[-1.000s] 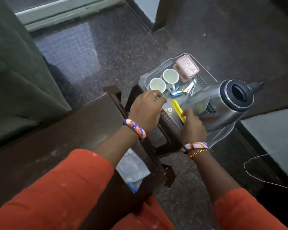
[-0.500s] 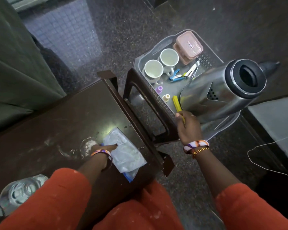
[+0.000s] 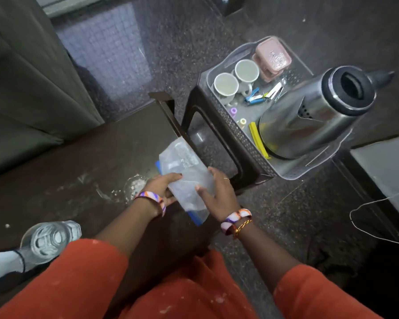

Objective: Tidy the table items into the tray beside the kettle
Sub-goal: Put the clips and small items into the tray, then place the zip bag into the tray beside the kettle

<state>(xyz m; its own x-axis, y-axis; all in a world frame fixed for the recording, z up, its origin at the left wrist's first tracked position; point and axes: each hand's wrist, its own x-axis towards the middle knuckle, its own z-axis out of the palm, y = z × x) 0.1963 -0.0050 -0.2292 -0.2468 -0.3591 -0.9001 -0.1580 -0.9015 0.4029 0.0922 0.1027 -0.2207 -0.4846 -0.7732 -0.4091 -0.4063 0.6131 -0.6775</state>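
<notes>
A clear plastic bag with a blue edge lies over the right rim of the dark brown table. My left hand grips its left side and my right hand holds its right side. The grey tray stands to the right, below table height, beside the steel kettle. In the tray are two white cups, a pink lidded box, a yellow strip, small purple and cream caps and blue and white clips.
A clear water bottle lies at the table's near left. White crumbs and smears mark the tabletop by my left wrist. A brown stool frame carries the tray. A thin white cord loops on the speckled floor at right.
My right hand let go of the yellow strip, now lying in the tray by the kettle, and came back to the bag. My left hand went from the stool to the bag.
</notes>
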